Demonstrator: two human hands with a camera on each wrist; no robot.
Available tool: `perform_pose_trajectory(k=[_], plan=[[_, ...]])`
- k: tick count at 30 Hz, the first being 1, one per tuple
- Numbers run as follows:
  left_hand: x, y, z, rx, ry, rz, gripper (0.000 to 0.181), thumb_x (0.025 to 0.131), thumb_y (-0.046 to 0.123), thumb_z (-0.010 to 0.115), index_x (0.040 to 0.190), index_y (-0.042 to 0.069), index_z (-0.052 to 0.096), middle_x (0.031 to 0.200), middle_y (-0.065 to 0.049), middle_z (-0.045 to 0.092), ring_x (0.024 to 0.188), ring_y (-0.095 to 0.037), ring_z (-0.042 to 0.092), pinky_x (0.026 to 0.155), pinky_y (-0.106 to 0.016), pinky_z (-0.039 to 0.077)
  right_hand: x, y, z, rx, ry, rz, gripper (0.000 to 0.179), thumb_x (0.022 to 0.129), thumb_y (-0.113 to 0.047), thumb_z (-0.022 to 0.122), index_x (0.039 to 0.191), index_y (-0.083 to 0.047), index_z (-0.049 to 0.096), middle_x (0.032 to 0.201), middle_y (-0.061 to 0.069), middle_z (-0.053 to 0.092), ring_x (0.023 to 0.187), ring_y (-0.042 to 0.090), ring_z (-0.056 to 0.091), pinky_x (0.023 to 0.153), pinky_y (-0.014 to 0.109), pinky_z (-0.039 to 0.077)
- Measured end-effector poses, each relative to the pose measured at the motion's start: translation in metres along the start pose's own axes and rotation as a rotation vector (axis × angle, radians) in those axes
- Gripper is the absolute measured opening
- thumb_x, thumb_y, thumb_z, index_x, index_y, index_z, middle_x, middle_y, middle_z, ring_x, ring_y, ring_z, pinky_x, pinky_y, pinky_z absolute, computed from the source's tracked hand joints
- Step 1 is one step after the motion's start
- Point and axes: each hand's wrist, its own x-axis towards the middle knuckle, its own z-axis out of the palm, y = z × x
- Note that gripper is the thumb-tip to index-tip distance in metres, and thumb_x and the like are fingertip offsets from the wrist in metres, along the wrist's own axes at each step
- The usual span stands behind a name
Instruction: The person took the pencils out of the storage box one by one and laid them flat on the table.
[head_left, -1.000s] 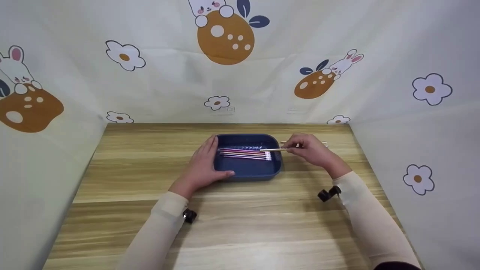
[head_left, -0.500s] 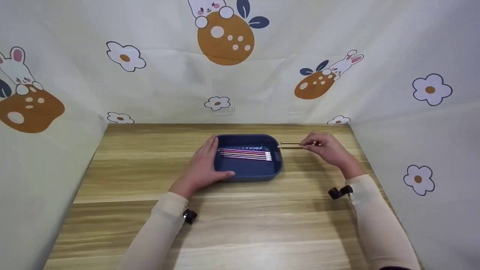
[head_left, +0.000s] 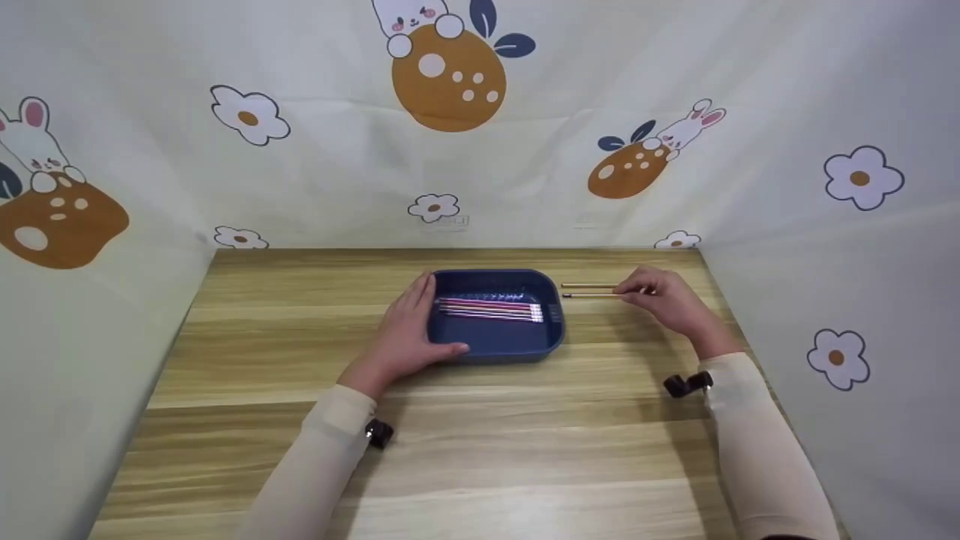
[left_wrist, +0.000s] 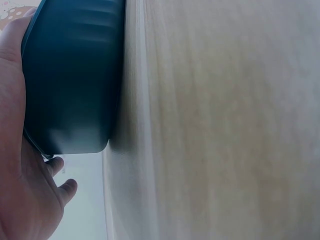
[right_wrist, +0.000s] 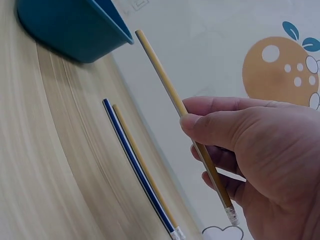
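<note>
Gold and slender, the pencil [right_wrist: 162, 72] right of the blue rectangular plastic-looking tray [head_left: 495, 356] should handle light and stiff — best held mid-shaft, where the right hand [right_wrist: 270, 150] pinches it; the left hand [head_left: 405, 326] rests spread against the tray.

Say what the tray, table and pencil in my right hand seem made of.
Tray: probably plastic, satin, with smooth walls and rounded corners. Table: wood or printed laminate, soft sheen, streaky grain. Pencil: perhaps painted wood, by its smooth gold coat, which hides what's beneath.
</note>
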Motion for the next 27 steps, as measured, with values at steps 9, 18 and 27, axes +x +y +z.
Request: perform_pose_trajectory(k=[9,18,27], plan=[[0.000,0.000,0.000,-0.003,0.004,-0.015,0.141,0.082,0.083,0.079,0.178,0.007,0.008,0.185,-0.016,0.009,0.170,-0.038,0.012,0.136,-0.058,0.015,-0.001,0.018,0.006,0.019,0.019,0.028,0.015,0.099,0.003,0.080,0.109,-0.005,0.087,0.107,0.013,0.079,0.092,0.018,0.065,0.077,0.022,0.051],[0.000,0.002,-0.001,-0.007,0.003,-0.008,0.142,0.081,0.083,0.079,0.178,0.006,0.009,0.185,-0.018,0.009,0.169,-0.039,0.012,0.136,-0.059,0.014,-0.002,0.034,0.020,0.030,0.101,0.019,0.019,0.097,0.009,0.079,0.106,-0.004,0.087,0.102,0.014,0.078,0.091,0.013,0.064,0.078,0.019,0.049],[-0.001,0.002,0.000,-0.005,0.003,-0.018,0.139,0.083,0.077,0.083,0.178,0.006,0.009,0.185,-0.017,0.010,0.170,-0.038,0.011,0.136,-0.058,0.014,-0.002,0.044,0.029,0.031,0.091,0.067,0.015,0.099,0.006,0.079,0.109,-0.002,0.087,0.104,0.016,0.075,0.090,0.017,0.060,0.078,0.020,0.047]])
